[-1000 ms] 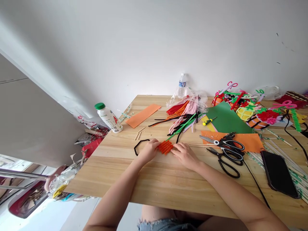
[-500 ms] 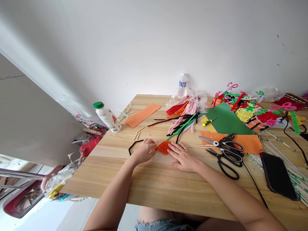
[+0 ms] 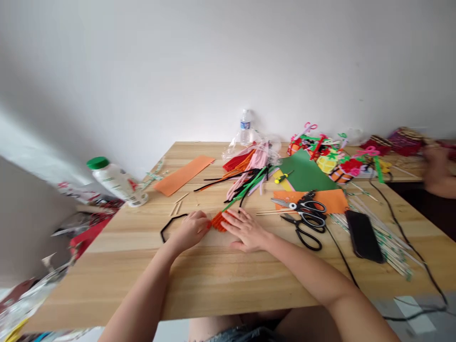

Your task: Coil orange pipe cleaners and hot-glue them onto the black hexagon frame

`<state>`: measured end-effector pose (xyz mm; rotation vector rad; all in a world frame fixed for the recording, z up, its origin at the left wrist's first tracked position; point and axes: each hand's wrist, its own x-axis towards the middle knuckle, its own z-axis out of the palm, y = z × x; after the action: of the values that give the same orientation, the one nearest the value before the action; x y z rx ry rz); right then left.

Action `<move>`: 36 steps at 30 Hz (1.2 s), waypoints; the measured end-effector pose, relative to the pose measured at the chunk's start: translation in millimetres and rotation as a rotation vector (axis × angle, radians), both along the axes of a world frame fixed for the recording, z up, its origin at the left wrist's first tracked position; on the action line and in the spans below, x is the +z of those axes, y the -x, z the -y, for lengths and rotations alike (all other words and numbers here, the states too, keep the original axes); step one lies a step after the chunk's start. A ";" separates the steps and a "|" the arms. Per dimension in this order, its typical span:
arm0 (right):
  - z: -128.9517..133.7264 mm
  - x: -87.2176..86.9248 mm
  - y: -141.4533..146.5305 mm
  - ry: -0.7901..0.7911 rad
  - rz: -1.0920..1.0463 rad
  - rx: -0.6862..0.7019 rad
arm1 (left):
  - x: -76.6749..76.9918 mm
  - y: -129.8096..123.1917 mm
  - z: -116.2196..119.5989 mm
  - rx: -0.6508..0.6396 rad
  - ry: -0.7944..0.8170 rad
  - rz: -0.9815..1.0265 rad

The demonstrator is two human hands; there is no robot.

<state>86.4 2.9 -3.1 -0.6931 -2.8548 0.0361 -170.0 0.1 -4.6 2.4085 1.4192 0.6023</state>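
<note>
An orange woven pipe-cleaner piece (image 3: 218,221) lies on the wooden table (image 3: 228,280). My left hand (image 3: 191,229) is curled at its left edge and touches it. My right hand (image 3: 244,229) lies flat with fingers spread over its right side. A bent black pipe cleaner (image 3: 170,224) runs out to the left of my left hand. A green pipe cleaner (image 3: 245,191) leads away from the piece toward a pile of pipe cleaners (image 3: 249,166).
Two pairs of scissors (image 3: 306,219) and thin wooden sticks (image 3: 270,212) lie right of my hands, on orange paper (image 3: 331,202). A black phone (image 3: 363,236) and black cables are farther right. A white bottle (image 3: 116,181), an orange strip (image 3: 183,175), a water bottle (image 3: 244,126) and finished crafts (image 3: 331,159) are also there. Another person's hand (image 3: 438,173) is at the far right.
The view has swung to the right, so everything sits further left. My right hand has flattened onto the orange piece. Another person's hand has come into view at the right edge.
</note>
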 end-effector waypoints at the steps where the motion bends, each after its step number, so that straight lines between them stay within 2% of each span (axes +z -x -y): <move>1: 0.9 -0.1 2.9 -0.017 -0.001 0.007 | -3.1 1.3 -0.7 -0.020 -0.009 -0.027; 6: 4.3 -8.1 15.1 -0.048 0.059 0.013 | -18.2 10.2 -7.1 -0.066 -0.084 -0.036; 9: 5.8 -12.0 17.0 -0.058 0.055 -0.007 | -20.6 12.6 -8.2 -0.067 -0.090 -0.021; 12: 4.9 -12.8 14.4 -0.069 0.009 0.015 | -15.6 8.6 -6.2 -0.055 -0.072 -0.009; 16: 2.0 -13.6 6.4 -0.071 -0.084 0.072 | 1.4 6.3 -4.0 -0.016 0.014 0.052; 17: 1.3 -12.9 3.9 -0.063 -0.108 0.060 | 6.3 10.2 -4.4 0.086 0.008 0.118; 19: -0.7 -7.5 -0.8 -0.040 -0.156 0.015 | 15.0 26.0 -6.5 0.513 -0.061 0.257; 20: -1.7 -1.4 -2.8 -0.038 -0.165 0.001 | 18.3 37.2 -7.8 0.660 -0.096 0.260; 22: -2.0 20.1 -5.3 -0.039 -0.136 -0.031 | 21.8 62.0 -10.1 0.863 -0.130 0.239; 25: 12.2 76.6 -4.8 -0.042 -0.044 -0.042 | 20.7 89.6 -12.1 1.021 -0.101 0.194; 28: 50.2 140.8 0.8 -0.054 -0.035 0.022 | 16.2 94.5 -12.8 0.976 -0.014 0.160; 30: 81.7 167.6 6.7 -0.027 -0.065 0.048 | 13.7 89.5 -11.9 0.872 0.041 0.140; 31: 96.4 172.4 10.3 -0.033 -0.099 0.015 | 13.0 86.3 -11.1 0.812 0.063 0.128; 33: 119.9 163.7 19.4 -0.070 -0.130 0.009 | 12.0 81.0 -9.7 0.704 0.097 0.098; 36: 137.2 118.8 38.0 -0.056 -0.018 0.076 | 10.4 77.6 -9.8 0.614 0.134 0.033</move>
<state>48.4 -134.3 115.7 -0.5705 -2.8521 -0.0269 -247.6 9.9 5.8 1.8323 2.1174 0.6431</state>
